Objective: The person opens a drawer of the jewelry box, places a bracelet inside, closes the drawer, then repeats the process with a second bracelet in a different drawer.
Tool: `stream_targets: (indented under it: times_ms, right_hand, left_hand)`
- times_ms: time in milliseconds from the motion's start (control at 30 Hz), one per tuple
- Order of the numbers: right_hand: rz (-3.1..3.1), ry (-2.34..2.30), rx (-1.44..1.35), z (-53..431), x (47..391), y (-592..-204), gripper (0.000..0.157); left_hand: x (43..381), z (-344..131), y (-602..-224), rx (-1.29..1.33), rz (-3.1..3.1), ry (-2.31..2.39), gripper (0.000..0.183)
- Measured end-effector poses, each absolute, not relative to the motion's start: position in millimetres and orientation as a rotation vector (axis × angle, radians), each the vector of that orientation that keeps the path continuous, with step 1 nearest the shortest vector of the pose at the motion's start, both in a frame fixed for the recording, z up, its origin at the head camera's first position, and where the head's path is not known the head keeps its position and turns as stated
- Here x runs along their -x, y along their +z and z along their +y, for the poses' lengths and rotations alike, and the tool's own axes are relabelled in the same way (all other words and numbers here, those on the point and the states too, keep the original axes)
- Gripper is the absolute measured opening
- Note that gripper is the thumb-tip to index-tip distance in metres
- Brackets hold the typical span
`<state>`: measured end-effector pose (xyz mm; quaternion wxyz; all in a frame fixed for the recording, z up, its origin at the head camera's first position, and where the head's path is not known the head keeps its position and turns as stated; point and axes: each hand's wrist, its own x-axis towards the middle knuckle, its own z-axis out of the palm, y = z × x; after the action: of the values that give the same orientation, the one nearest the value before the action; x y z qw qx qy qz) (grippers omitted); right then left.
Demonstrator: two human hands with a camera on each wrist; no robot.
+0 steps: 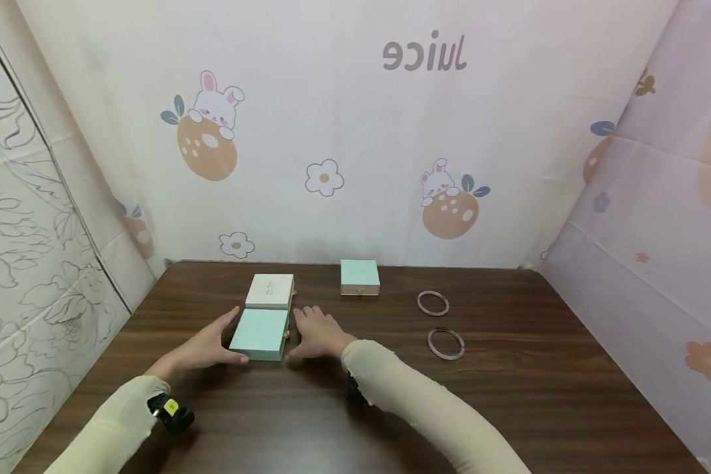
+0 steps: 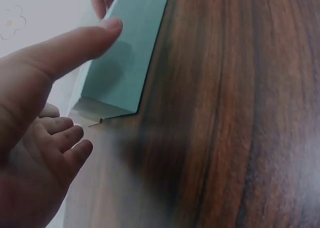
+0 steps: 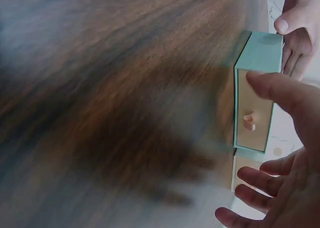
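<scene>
Box between the hands: smooth, matt, apparently paper-covered. Worktop beneath the hands: wood-grained, smooth, softly glossy. Backdrop beyond the hands: matt, creased cloth. 2 sleeves behind the hands: matt, wrinkled cloth.

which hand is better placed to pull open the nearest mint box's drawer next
Probably the right hand, beside the tan drawer front and small peach pull tab of the mint-green square box; the left hand is at the opposite side.
</scene>
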<state>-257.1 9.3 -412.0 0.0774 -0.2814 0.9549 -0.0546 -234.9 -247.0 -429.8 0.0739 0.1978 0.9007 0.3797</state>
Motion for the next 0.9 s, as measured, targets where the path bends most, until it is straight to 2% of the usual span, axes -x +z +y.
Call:
stream_targets:
  times_ms: [267,500,900]
  right_hand:
    - [2.841,-0.226,0.79,1.2,259.9,-420.7,0.102]
    - [2.851,-0.334,0.796,-1.7,261.9,-427.4,0.095]
    - [2.838,-0.393,0.79,-3.8,269.3,-427.9,0.091]
  left_hand:
    - [240.5,-243.8,-441.8,-0.704,2.653,1.184,0.108]
    - [240.3,-239.4,-441.9,-0.675,2.658,1.223,0.103]
    - [243.6,-236.4,-438.5,-0.59,2.693,1.218,0.103]
